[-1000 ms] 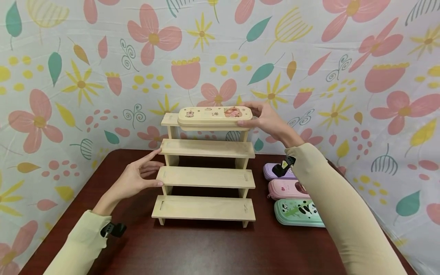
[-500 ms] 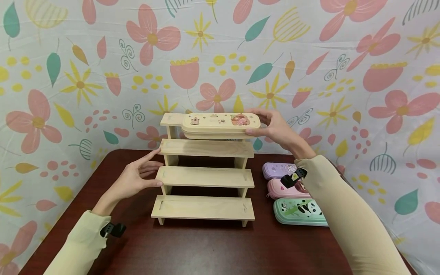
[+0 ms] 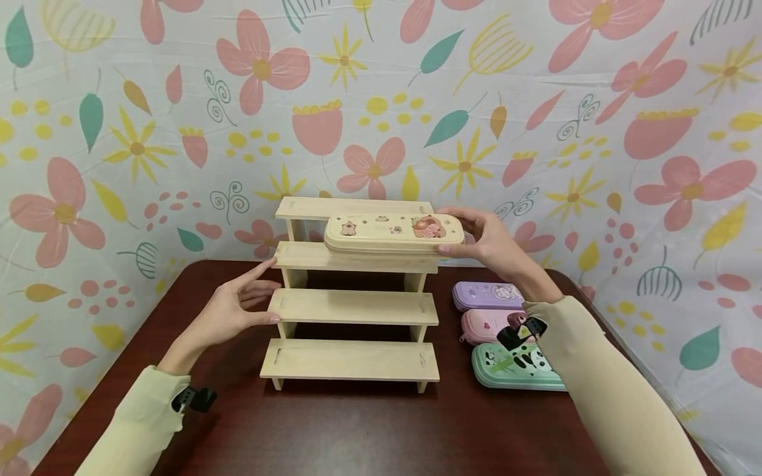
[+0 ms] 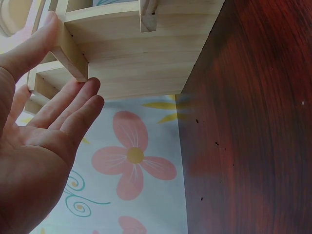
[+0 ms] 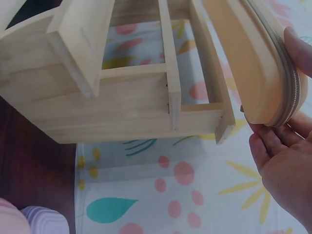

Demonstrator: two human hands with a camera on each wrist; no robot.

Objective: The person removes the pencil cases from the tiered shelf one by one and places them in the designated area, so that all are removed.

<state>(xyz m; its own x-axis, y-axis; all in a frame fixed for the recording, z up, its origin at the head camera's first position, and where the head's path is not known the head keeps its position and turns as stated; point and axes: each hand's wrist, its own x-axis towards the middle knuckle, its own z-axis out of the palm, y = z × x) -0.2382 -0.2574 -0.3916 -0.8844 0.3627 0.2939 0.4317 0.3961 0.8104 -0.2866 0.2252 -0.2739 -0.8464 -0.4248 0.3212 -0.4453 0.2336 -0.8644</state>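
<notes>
My right hand point(image 3: 485, 241) grips the right end of a cream zippered pencil case point(image 3: 393, 231) with cartoon prints on its lid. The case is held level, overlapping the top and second tiers of a wooden four-step display rack point(image 3: 351, 307) in the head view. In the right wrist view, fingers and thumb are around the end of the pencil case point(image 5: 258, 63), its zipper showing, with a gap between it and the rack point(image 5: 131, 102). My left hand point(image 3: 232, 311) rests at the rack's left side, fairly straight fingers and thumb touching the ends of the middle tiers point(image 4: 70, 53).
Purple point(image 3: 485, 295), pink point(image 3: 482, 325) and green panda-print point(image 3: 518, 367) pencil cases lie in a row on the dark red-brown table point(image 3: 333, 430), right of the rack. Behind the table hangs a flower-patterned cloth point(image 3: 381, 79). A small black camera point(image 3: 520, 330) sits on my right wrist.
My right hand has carried the cream pencil case off the top tier, forward, slightly down and to the right. My left hand stays at the rack's side.
</notes>
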